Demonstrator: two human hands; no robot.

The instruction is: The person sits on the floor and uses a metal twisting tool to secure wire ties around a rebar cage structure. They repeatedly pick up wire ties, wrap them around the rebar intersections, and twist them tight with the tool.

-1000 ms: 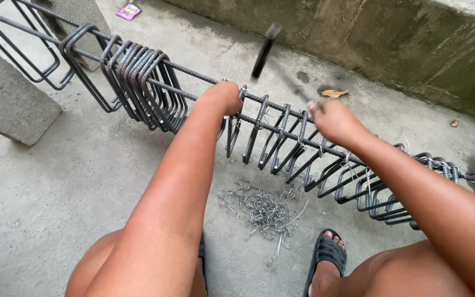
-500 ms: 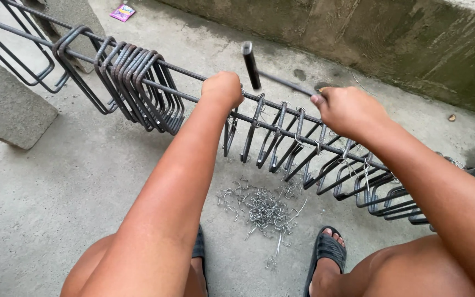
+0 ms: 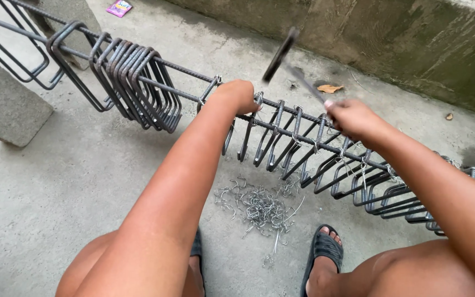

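Both hands grip: left hand point(image 3: 238, 94) clasps the rebar cage point(image 3: 281, 118), right hand point(image 3: 353, 118) holds a blurred tool point(image 3: 281, 53).

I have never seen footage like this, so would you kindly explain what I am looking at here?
This is one view from a camera worn on a person's head, looking down at their own bare arms and sandalled feet. The left hand grips a long ribbed steel bar that carries many bent steel loops. The right hand holds a thin hooked tool, blurred by motion. Below, on the concrete floor, lies a pile of short wire pieces. A concrete wall runs behind.
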